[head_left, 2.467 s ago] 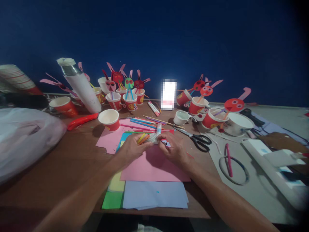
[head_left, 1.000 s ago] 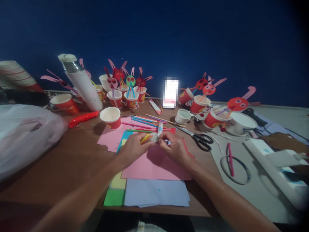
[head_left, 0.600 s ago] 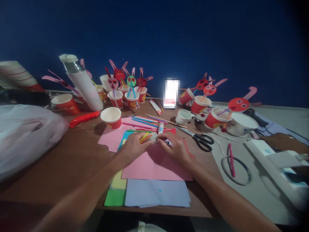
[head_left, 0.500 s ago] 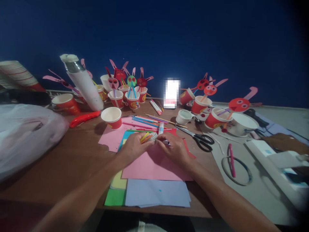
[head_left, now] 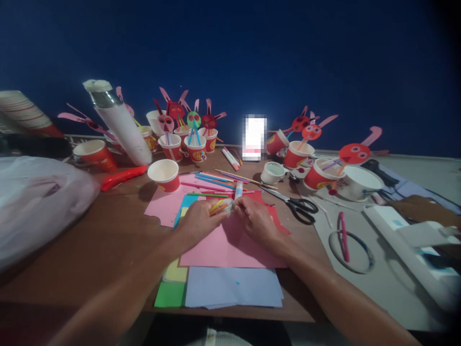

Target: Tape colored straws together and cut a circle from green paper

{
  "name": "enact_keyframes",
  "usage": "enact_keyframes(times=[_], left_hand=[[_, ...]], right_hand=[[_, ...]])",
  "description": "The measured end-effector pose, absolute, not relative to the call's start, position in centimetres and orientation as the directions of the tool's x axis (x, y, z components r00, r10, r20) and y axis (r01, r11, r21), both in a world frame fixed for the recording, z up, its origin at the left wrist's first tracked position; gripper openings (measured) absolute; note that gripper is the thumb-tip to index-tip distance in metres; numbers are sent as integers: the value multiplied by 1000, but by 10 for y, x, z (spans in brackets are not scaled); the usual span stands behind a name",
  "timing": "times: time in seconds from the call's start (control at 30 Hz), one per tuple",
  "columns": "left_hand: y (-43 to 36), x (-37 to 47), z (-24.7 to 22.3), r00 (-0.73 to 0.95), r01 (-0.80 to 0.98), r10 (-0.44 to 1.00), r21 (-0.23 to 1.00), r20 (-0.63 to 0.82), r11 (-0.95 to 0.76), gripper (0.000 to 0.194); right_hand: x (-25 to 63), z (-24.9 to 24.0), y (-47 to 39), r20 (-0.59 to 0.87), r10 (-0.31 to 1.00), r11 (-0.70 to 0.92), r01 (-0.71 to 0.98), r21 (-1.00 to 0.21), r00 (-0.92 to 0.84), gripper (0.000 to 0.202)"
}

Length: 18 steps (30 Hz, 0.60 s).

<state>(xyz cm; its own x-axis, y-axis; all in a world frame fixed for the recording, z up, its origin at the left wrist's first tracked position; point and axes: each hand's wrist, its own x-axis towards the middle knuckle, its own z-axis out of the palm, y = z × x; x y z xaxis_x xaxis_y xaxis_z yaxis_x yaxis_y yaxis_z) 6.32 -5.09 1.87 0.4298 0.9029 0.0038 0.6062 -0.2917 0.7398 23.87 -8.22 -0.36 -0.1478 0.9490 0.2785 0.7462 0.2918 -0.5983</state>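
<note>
1. While the left hand (head_left: 200,218) grips yellow and orange sticks (head_left: 217,208) beside a whitish thing (head_left: 228,205) – its kind unclear – the right hand (head_left: 256,220) is close by, above the pink sheet (head_left: 223,250); this seems a fine-handling step.
2. Left fingers wrap the sticks; right fingertips are drawn together, pinching what I cannot tell. The next move likely calls for a steady left hold.
3. Scissors (head_left: 301,210) bound the right; room runs left towards the plastic bag (head_left: 43,206), with the worktop's (head_left: 108,259) front edge near the pale sheets (head_left: 234,290).

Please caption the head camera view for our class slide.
Left hand holding yellow and orange sticks beside the right hand over pink paper.
</note>
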Motion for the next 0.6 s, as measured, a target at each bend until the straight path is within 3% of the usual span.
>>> enact_keyframes(times=[0.17,0.6], left_hand=[[-50,62,19,442,581,897,768,-20,-270,30],[-50,64,19,408,487,909,863,-87,-136,21]], right_hand=[[239,-1,-81,262,953,298,619,-727,-152,16],[243,-7,-72,199,969,242,388,-889,-148,18]])
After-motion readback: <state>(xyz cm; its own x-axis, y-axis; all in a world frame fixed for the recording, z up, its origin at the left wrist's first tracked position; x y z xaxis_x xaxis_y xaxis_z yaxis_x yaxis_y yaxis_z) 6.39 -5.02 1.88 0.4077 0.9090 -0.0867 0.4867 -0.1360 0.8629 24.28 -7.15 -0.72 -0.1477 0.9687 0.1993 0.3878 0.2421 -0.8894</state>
